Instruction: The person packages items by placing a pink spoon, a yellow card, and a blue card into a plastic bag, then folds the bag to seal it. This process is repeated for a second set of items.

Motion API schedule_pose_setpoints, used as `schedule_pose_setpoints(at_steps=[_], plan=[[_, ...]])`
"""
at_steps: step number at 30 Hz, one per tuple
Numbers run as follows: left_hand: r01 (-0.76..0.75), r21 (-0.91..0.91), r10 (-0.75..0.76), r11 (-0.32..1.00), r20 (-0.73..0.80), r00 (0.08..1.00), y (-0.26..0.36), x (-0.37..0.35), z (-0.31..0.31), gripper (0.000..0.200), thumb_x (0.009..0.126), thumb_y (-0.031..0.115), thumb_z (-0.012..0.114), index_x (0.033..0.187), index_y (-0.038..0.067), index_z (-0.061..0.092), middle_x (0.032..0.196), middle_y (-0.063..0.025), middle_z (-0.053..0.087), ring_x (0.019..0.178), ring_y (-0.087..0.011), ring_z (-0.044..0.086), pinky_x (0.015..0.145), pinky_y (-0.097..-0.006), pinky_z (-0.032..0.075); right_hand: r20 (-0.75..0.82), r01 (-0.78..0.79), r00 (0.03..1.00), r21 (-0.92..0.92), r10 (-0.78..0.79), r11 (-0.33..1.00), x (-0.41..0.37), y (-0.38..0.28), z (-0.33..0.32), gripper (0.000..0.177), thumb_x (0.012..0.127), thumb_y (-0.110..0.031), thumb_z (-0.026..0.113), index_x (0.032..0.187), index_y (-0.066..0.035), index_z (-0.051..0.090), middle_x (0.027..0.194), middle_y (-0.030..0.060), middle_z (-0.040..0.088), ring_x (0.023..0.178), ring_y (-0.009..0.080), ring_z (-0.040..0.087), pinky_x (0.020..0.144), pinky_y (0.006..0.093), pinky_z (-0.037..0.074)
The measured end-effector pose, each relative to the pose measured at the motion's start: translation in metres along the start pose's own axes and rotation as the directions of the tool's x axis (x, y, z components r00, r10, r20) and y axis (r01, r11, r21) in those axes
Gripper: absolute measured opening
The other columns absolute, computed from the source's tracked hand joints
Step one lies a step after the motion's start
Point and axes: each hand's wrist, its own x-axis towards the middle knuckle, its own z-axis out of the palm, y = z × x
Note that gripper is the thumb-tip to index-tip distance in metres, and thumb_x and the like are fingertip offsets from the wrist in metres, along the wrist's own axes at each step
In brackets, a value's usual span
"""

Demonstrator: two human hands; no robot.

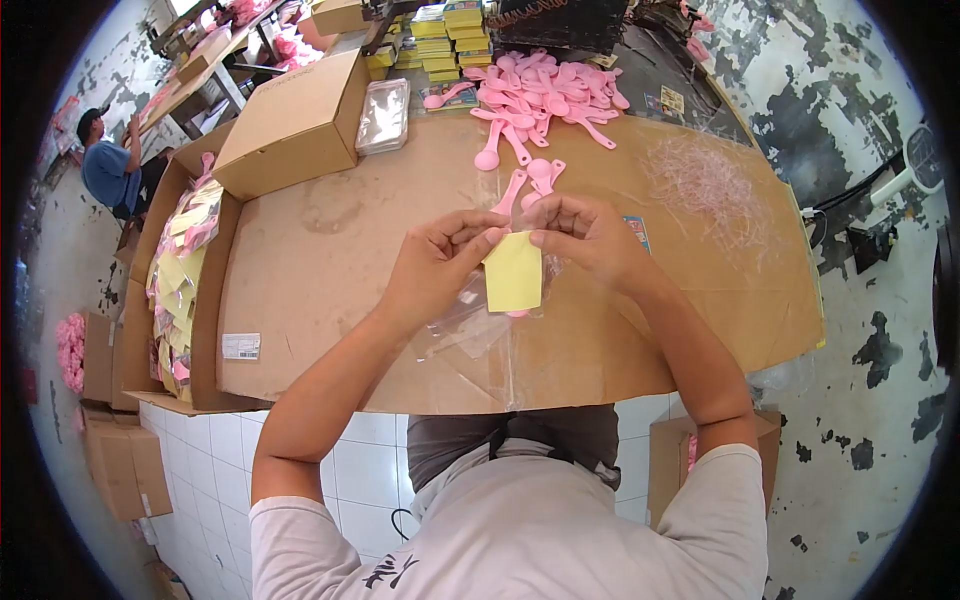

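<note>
A small yellow card (514, 280) hangs upright between my two hands over the cardboard-covered table. My left hand (445, 255) is closed, its thumb and fingers pinching the card's upper left corner. At the upper right corner my right hand (590, 240) pinches it the same way. Clear plastic bags (462, 318) lie beneath and around the card. Just past my fingertips a pink spoon handle (511, 188) points away, beside another pink spoon (542, 175). A bit of pink shows under the card's lower edge.
Behind lie a pile of pink spoons (545, 88), stacked yellow cards (450, 35) and a packet of clear bags (384, 115). An open carton (228, 300) of filled packets stands left, a closed box (295, 125) behind it. Plastic strips (710, 190) lie right. A person (110, 170) works far left.
</note>
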Motion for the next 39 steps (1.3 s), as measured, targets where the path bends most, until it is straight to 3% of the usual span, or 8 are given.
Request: schedule_pose_setpoints(at_steps=[7, 13, 19, 22, 25, 28, 31, 39], plan=[[0.042, 0.011, -0.042, 0.999, 0.036, 0.998, -0.011, 0.004, -0.005, 0.025, 0.103, 0.013, 0.064, 0.124, -0.001, 0.069, 0.109, -0.0085, 0.076, 0.097, -0.0116, 0.070, 0.082, -0.0287, 0.058, -0.138, -0.024, 0.990, 0.072, 0.034, 0.997, -0.004, 0.013, -0.003, 0.013, 0.097, -0.003, 0.068, 0.110, -0.001, 0.071, 0.105, 0.0032, 0.073, 0.098, 0.0094, 0.067, 0.090, 0.0281, 0.053], [-0.070, 0.112, 0.062, 0.991, 0.076, 0.995, -0.023, 0.008, -0.011, 0.024, 0.102, 0.005, 0.063, 0.124, -0.002, 0.070, 0.112, -0.0078, 0.076, 0.100, -0.0120, 0.069, 0.085, -0.0291, 0.058, -0.095, -0.046, 0.994, 0.077, 0.053, 0.996, -0.004, 0.015, -0.007, 0.013, 0.096, 0.000, 0.066, 0.108, -0.001, 0.073, 0.105, 0.0027, 0.072, 0.097, 0.0088, 0.065, 0.089, 0.0275, 0.052], [-0.079, 0.115, 0.068, 0.990, 0.092, 0.993, -0.026, 0.009, -0.014, 0.024, 0.102, 0.007, 0.064, 0.123, -0.002, 0.072, 0.112, -0.0074, 0.075, 0.100, -0.0105, 0.068, 0.088, -0.0271, 0.056, -0.077, -0.011, 0.997, 0.003, 0.011, 1.000, -0.003, 0.022, -0.015, 0.017, 0.096, 0.004, 0.060, 0.105, 0.000, 0.073, 0.106, 0.0026, 0.073, 0.099, 0.0106, 0.066, 0.092, 0.0298, 0.052], [-0.062, 0.127, 0.048, 0.990, 0.113, 0.992, -0.023, 0.009, -0.013, 0.024, 0.102, 0.008, 0.064, 0.122, -0.002, 0.072, 0.112, -0.0079, 0.075, 0.100, -0.0108, 0.068, 0.089, -0.0281, 0.057, -0.054, 0.040, 0.998, 0.010, -0.040, 0.999, -0.002, 0.026, -0.018, 0.019, 0.097, 0.000, 0.061, 0.112, 0.001, 0.073, 0.101, 0.0022, 0.072, 0.092, 0.0075, 0.065, 0.083, 0.0251, 0.052], [-0.048, 0.110, 0.035, 0.993, 0.116, 0.993, -0.022, 0.008, -0.014, 0.025, 0.102, 0.010, 0.064, 0.122, -0.002, 0.072, 0.112, -0.0093, 0.075, 0.100, -0.0127, 0.069, 0.089, -0.0298, 0.057, -0.059, 0.026, 0.998, -0.039, -0.028, 0.999, -0.002, 0.028, -0.020, 0.020, 0.098, 0.000, 0.061, 0.113, 0.001, 0.073, 0.098, 0.0014, 0.072, 0.089, 0.0070, 0.064, 0.081, 0.0246, 0.052], [0.029, -0.102, -0.011, 0.994, 0.171, 0.985, -0.018, 0.010, -0.018, 0.026, 0.103, 0.011, 0.063, 0.123, -0.003, 0.071, 0.111, -0.0105, 0.075, 0.099, -0.0152, 0.071, 0.089, -0.0323, 0.058, -0.045, -0.009, 0.999, 0.101, 0.014, 0.995, -0.005, 0.022, -0.020, 0.018, 0.100, -0.004, 0.062, 0.113, 0.001, 0.074, 0.099, 0.0011, 0.071, 0.087, 0.0073, 0.063, 0.079, 0.0246, 0.052], [0.048, -0.041, -0.042, 0.998, 0.150, 0.988, -0.022, 0.011, -0.018, 0.028, 0.102, 0.011, 0.064, 0.126, -0.002, 0.070, 0.113, -0.0118, 0.075, 0.099, -0.0174, 0.072, 0.086, -0.0320, 0.059, -0.061, -0.030, 0.998, -0.067, 0.026, 0.997, -0.007, 0.020, -0.019, 0.017, 0.100, -0.006, 0.066, 0.112, 0.001, 0.074, 0.101, 0.0023, 0.072, 0.090, 0.0088, 0.065, 0.082, 0.0260, 0.053], [0.092, 0.054, -0.099, 0.994, 0.168, 0.981, -0.021, 0.011, -0.014, 0.030, 0.101, 0.010, 0.066, 0.128, -0.002, 0.068, 0.113, -0.0095, 0.075, 0.097, -0.0128, 0.071, 0.079, -0.0268, 0.060, -0.011, -0.023, 1.000, 0.001, 0.023, 1.000, -0.007, 0.027, -0.021, 0.020, 0.098, -0.005, 0.069, 0.117, 0.002, 0.069, 0.107, 0.0054, 0.072, 0.100, 0.0119, 0.067, 0.092, 0.0287, 0.054]])
